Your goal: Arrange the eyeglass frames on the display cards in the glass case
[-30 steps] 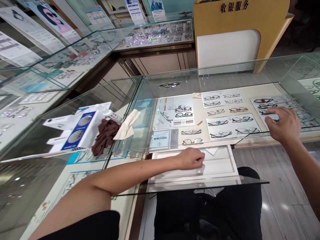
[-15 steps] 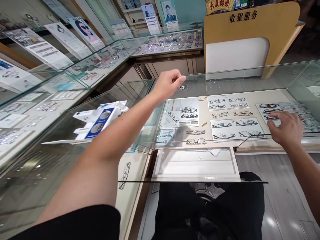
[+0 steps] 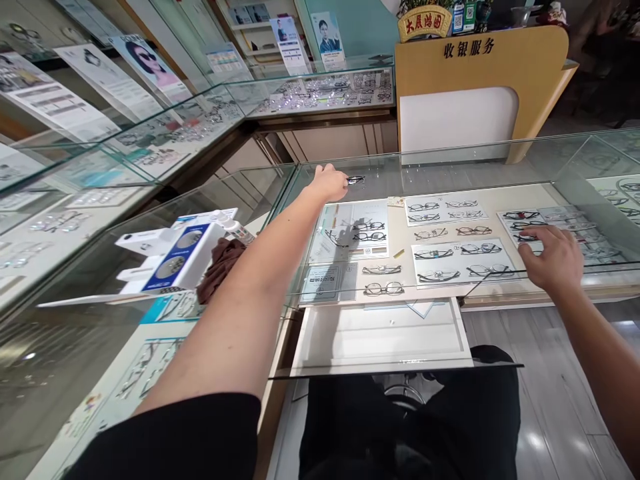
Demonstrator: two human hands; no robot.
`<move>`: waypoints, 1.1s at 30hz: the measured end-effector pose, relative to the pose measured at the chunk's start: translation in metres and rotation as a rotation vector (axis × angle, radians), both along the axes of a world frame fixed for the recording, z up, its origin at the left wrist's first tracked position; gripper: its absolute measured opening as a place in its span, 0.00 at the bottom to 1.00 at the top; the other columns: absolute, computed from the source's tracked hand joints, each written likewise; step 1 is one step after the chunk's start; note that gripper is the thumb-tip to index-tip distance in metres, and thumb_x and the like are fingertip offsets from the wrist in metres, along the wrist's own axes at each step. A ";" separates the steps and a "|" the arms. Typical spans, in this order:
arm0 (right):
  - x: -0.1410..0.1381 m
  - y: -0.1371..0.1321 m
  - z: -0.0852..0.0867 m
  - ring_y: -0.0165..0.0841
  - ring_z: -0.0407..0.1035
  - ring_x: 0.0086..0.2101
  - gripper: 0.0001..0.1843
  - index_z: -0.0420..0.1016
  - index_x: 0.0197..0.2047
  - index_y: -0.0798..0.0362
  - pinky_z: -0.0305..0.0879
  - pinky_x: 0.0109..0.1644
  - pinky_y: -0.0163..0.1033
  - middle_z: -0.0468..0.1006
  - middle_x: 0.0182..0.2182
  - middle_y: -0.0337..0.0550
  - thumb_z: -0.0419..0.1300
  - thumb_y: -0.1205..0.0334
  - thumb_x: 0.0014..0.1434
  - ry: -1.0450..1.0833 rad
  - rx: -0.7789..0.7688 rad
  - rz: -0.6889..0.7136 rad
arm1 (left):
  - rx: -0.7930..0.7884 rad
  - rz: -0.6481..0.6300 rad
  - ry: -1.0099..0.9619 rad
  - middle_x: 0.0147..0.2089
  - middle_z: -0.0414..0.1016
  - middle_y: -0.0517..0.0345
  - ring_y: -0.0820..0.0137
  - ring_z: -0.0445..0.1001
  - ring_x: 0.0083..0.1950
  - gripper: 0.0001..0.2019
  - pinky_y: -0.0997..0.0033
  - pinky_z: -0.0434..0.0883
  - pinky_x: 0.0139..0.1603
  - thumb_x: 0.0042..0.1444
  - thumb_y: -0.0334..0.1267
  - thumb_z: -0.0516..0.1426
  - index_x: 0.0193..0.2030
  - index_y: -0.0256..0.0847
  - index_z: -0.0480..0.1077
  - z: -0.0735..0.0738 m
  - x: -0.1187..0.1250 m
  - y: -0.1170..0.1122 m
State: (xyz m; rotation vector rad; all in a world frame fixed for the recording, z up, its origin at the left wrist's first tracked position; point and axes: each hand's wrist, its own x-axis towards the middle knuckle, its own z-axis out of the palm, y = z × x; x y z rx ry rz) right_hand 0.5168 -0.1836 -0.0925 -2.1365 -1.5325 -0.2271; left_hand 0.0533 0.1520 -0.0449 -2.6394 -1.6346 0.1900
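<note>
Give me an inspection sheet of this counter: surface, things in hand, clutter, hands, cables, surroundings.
Surface: glass countertop over a display case of eyeglass frames.
Things in hand: black glasses lying on the glass at the far edge.
Clutter: blue-and-white boxes, brown cloth, spray bottle.
Hands: left hand stretched out, fingers at the black glasses, grip unclear; right hand open, resting on the glass.
Cables: nothing seen.
Surroundings: more glass showcases, posters, yellow cashier desk, pulled-out white tray.

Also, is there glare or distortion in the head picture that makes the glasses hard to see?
Head view: ceiling light reflects on the glass counter top, dulling the frames below; the left hand meets dark glasses, small and indistinct; counter edges bend toward the borders; right hand sharp.
</note>
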 end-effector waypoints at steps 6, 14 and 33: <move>0.002 0.001 0.000 0.57 0.75 0.55 0.32 0.87 0.53 0.52 0.72 0.55 0.62 0.85 0.56 0.59 0.49 0.41 0.65 -0.008 0.002 -0.002 | 0.020 0.043 0.005 0.74 0.76 0.33 0.37 0.61 0.77 0.24 0.32 0.57 0.76 0.69 0.34 0.51 0.63 0.28 0.80 0.001 -0.004 -0.008; 0.002 0.003 0.000 0.58 0.74 0.57 0.30 0.86 0.53 0.51 0.72 0.59 0.66 0.84 0.57 0.59 0.50 0.43 0.65 0.009 -0.021 -0.011 | 0.012 -0.169 -0.385 0.69 0.80 0.43 0.45 0.70 0.72 0.18 0.36 0.64 0.75 0.69 0.39 0.56 0.59 0.43 0.83 0.063 -0.010 -0.108; -0.002 0.007 0.009 0.59 0.73 0.61 0.28 0.86 0.52 0.51 0.70 0.63 0.68 0.83 0.59 0.57 0.53 0.46 0.61 0.076 -0.071 -0.072 | -0.470 -0.196 -0.089 0.79 0.71 0.29 0.40 0.69 0.78 0.32 0.44 0.66 0.79 0.72 0.52 0.57 0.71 0.28 0.75 -0.059 0.028 -0.286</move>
